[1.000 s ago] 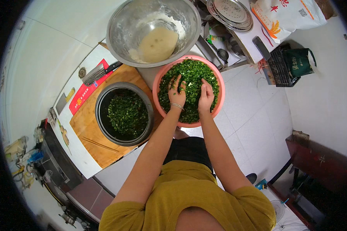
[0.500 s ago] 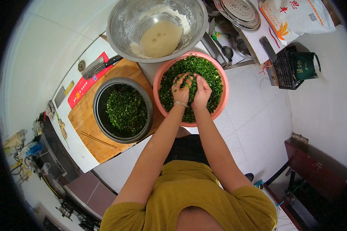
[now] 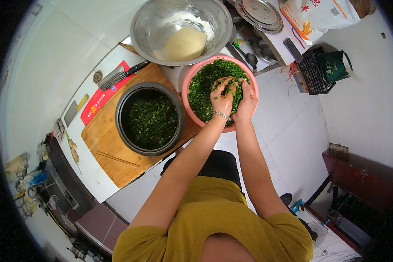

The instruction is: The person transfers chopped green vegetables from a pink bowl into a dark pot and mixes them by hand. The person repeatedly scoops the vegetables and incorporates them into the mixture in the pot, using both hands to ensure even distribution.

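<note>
Both my hands are in a pink basin [image 3: 185, 94] of finely chopped greens [image 3: 203, 85]. My left hand [image 3: 222, 100], with bangles at the wrist, has its fingers curled round a clump of greens, and green bits cling to them. Close against it, my right hand [image 3: 247, 102] is cupped at the basin's right side, closed on the same clump. Left of the basin, a dark round pot [image 3: 121, 126] holds more chopped greens [image 3: 153, 120]. Beyond the basin stands a large steel bowl [image 3: 139, 32] with a pale lump of dough [image 3: 187, 43] and loose flour.
The pot stands on a wooden board [image 3: 105, 150], with chopsticks [image 3: 118, 158] in front. A cleaver [image 3: 122, 75] lies across a red sheet [image 3: 91, 107]. Perforated steamer plates [image 3: 260, 15] and a white sack [image 3: 318, 17] are at the far right, above a black crate [image 3: 312, 74].
My hands have shifted from the basin's middle toward its right side, still together round greens. The view has moved slightly, and the pot's greens look darker.
</note>
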`<control>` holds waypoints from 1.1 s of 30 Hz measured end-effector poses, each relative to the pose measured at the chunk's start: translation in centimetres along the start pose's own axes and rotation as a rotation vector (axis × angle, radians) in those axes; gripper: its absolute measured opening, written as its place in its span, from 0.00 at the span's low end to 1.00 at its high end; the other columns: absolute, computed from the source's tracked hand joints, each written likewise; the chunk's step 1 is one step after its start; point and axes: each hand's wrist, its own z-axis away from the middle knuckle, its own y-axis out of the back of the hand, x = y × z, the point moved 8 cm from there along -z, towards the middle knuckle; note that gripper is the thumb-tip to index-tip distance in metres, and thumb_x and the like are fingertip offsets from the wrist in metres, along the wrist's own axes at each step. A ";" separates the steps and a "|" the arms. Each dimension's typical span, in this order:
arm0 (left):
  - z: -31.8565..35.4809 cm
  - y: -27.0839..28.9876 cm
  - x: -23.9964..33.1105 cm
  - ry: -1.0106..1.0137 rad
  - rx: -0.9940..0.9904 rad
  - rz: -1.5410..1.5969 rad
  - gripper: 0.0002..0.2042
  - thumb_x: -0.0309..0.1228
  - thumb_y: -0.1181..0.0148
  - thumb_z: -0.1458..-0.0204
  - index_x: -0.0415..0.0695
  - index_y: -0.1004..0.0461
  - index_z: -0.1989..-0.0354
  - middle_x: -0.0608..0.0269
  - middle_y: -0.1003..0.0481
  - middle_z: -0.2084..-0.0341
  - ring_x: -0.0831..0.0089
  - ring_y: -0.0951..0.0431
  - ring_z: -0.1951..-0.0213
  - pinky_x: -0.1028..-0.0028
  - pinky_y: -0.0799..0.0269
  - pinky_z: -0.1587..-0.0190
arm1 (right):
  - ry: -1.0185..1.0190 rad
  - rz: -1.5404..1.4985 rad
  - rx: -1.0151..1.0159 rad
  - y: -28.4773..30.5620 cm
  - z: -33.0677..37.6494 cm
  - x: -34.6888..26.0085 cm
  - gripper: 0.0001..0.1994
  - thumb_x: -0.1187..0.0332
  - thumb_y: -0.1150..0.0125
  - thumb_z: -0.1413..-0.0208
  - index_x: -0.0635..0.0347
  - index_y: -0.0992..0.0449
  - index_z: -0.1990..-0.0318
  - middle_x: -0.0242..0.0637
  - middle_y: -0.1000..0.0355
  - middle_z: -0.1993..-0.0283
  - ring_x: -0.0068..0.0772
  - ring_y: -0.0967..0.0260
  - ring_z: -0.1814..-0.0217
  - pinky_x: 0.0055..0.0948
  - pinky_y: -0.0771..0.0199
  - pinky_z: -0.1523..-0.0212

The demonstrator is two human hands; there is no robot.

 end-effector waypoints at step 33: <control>0.0 29.1 5.3 -0.247 -0.280 -0.963 0.20 0.22 0.41 0.62 0.46 0.29 0.56 0.52 0.26 0.67 0.55 0.27 0.66 0.63 0.30 0.62 | 0.357 0.892 -0.556 -17.2 15.5 13.2 0.08 0.69 0.47 0.46 0.63 0.23 0.68 0.40 0.26 0.67 0.36 0.29 0.64 0.29 0.33 0.57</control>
